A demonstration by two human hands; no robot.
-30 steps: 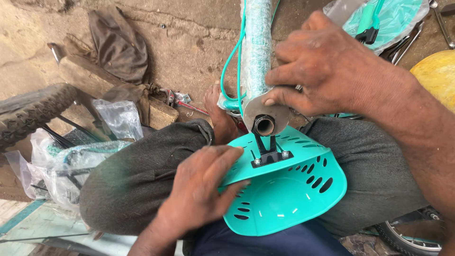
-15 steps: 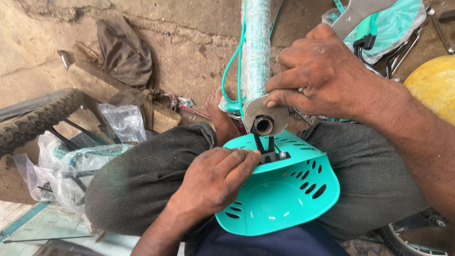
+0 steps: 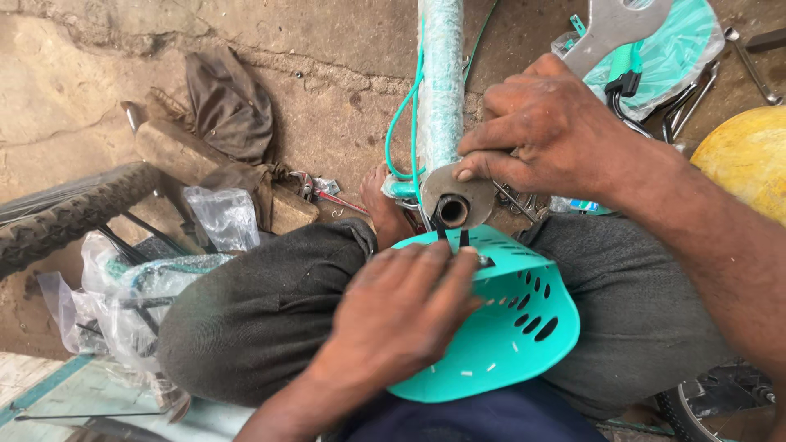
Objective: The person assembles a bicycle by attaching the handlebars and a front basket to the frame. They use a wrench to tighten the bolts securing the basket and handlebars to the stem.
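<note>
A teal plastic basket [image 3: 508,327] with slots lies on my lap, its black bracket up against the open end of a wrapped teal bicycle frame tube [image 3: 440,90]. My left hand [image 3: 393,315] presses flat on the basket's rim beside the bracket, fingers together. My right hand [image 3: 548,135] grips a flat grey wrench [image 3: 606,29] whose round head sits around the tube end [image 3: 452,209]. A teal cable [image 3: 401,123] loops beside the tube.
A bicycle tyre [image 3: 65,217] lies at left with clear plastic bags [image 3: 123,282] of parts. A dark rag [image 3: 229,102] sits on a wooden block. Red-handled pliers [image 3: 323,192], a wrapped teal part [image 3: 671,49], spanners and a yellow round object [image 3: 749,155] are around.
My left hand slid up the basket to cover the bracket. My right hand now holds the wrench head on the tube end, its handle showing above the hand.
</note>
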